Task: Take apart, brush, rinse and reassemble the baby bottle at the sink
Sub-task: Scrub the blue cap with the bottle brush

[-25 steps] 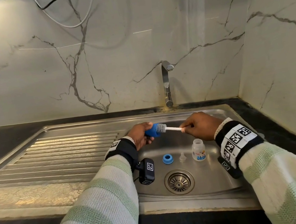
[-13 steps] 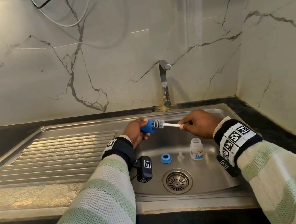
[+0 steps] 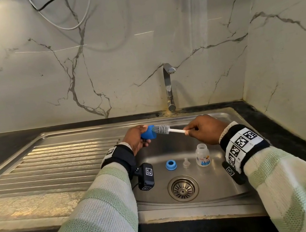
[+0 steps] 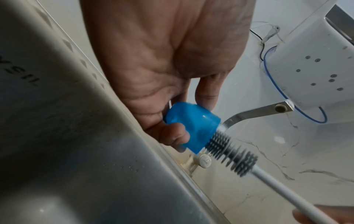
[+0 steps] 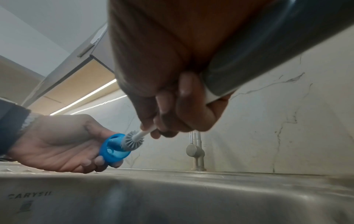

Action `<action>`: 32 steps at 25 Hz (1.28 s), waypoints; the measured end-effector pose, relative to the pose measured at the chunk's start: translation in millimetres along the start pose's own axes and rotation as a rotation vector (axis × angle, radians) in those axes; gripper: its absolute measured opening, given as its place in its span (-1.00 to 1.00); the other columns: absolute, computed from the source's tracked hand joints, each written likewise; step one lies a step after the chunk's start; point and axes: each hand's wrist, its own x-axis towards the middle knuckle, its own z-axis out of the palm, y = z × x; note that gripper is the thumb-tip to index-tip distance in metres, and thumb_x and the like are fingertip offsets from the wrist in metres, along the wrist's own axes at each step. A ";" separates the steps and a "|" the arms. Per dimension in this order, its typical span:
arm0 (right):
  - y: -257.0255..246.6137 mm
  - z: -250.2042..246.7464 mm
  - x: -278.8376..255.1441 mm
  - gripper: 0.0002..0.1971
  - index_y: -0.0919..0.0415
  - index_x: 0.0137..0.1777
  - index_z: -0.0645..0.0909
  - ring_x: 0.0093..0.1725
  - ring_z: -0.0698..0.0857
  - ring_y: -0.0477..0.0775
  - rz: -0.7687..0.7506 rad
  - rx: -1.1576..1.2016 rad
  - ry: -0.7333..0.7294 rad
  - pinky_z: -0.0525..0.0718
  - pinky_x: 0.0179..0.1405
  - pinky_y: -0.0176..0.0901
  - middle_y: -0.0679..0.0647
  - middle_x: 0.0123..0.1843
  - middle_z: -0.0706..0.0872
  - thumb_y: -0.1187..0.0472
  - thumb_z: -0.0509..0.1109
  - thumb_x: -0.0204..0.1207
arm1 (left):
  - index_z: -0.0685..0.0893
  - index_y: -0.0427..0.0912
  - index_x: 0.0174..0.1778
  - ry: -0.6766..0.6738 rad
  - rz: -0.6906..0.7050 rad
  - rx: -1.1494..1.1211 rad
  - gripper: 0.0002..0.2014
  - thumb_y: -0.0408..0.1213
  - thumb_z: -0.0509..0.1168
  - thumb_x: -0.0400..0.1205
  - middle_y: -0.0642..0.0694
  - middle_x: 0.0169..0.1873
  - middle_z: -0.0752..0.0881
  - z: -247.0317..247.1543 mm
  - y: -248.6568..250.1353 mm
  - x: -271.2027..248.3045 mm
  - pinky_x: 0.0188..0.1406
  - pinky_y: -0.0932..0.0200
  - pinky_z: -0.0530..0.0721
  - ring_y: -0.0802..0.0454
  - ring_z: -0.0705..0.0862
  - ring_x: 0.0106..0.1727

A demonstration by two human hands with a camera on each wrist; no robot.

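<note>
My left hand [image 3: 137, 138] grips the blue bottle cap [image 3: 148, 133] over the back of the sink, its mouth turned right. My right hand [image 3: 200, 130] holds the white handle of a bottle brush [image 3: 176, 131]. The grey bristle head [image 3: 161, 129] sits at the cap's mouth, its tip inside, as the left wrist view shows at the cap [image 4: 193, 125] and bristles [image 4: 231, 153]. On the sink floor stand a blue collar ring [image 3: 171, 164], a clear teat [image 3: 186, 163] and the small clear bottle [image 3: 202, 155].
The steel sink basin [image 3: 214, 182] has a drain strainer [image 3: 183, 188] in front of the parts. A tap [image 3: 169, 87] rises behind the basin; no water shows. A ribbed draining board [image 3: 55, 161] lies to the left, marble walls behind and right.
The bristle head has slid partly out of the cap toward the right, so more of it shows. Both hands stay at about the same spot over the sink.
</note>
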 end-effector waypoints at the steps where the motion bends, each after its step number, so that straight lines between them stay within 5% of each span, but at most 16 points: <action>1: -2.4 1.0 -0.9 -0.73 0.04 0.27 0.73 -0.10 0.70 -0.11 -0.010 0.025 0.006 0.61 -0.09 -0.25 -0.04 0.03 0.82 0.07 0.36 0.63 | 0.55 -0.39 0.29 0.009 0.003 -0.001 -0.71 -0.28 0.12 0.77 -0.30 -0.19 0.63 -0.9 -0.4 0.7 -0.58 0.24 0.51 -0.01 0.54 -0.45; 6: -5.2 3.1 -4.1 -0.75 0.06 0.25 0.74 -0.33 0.61 -0.21 0.033 0.090 -0.125 0.50 -0.47 -0.47 -0.26 -0.19 0.75 0.12 0.41 0.61 | 0.55 -0.45 0.35 0.013 0.011 0.006 -0.66 -0.29 0.12 0.76 -0.30 -0.21 0.62 -6.1 -3.2 0.1 -0.57 0.24 0.54 -0.02 0.54 -0.44; 10: 4.9 -1.9 -0.7 -0.74 0.10 0.22 0.76 -0.12 0.68 -0.08 0.060 -0.129 -0.051 0.53 -0.16 -0.27 -0.01 0.04 0.82 0.11 0.36 0.62 | 0.52 -0.39 0.29 0.028 -0.015 -0.071 -0.71 -0.27 0.14 0.75 -0.30 -0.17 0.59 -5.0 -0.8 -1.4 -0.58 0.25 0.53 -0.01 0.53 -0.45; 14: 1.8 0.9 -1.3 -0.73 0.10 0.24 0.74 -0.20 0.64 -0.12 0.038 0.033 0.093 0.52 -0.21 -0.23 -0.04 -0.11 0.74 0.08 0.34 0.64 | 0.49 -0.40 0.33 0.022 -0.088 -0.120 -0.67 -0.23 0.12 0.76 -0.32 -0.09 0.57 -5.1 -0.7 -3.3 -0.57 0.19 0.49 -0.01 0.51 -0.45; 22: -3.7 14.0 0.9 -0.72 0.05 0.28 0.72 -0.15 0.68 -0.16 -0.014 0.138 0.055 0.52 -0.26 -0.37 -0.17 -0.13 0.74 0.06 0.37 0.63 | 0.46 -0.43 0.42 -0.035 -0.096 -0.109 -0.58 -0.22 -0.03 0.78 -0.44 0.10 0.59 -7.1 2.9 -6.0 -0.58 0.22 0.45 0.01 0.49 -0.45; 32: -10.6 18.6 2.4 -0.72 0.04 0.28 0.73 -0.14 0.69 -0.13 -0.039 0.158 0.043 0.54 -0.26 -0.35 -0.18 -0.13 0.76 0.05 0.37 0.63 | 0.53 -0.37 0.23 -0.001 -0.102 -0.121 -0.68 -0.27 -0.04 0.78 -0.33 -0.05 0.62 -5.9 6.5 -9.8 -0.57 0.23 0.44 0.01 0.48 -0.43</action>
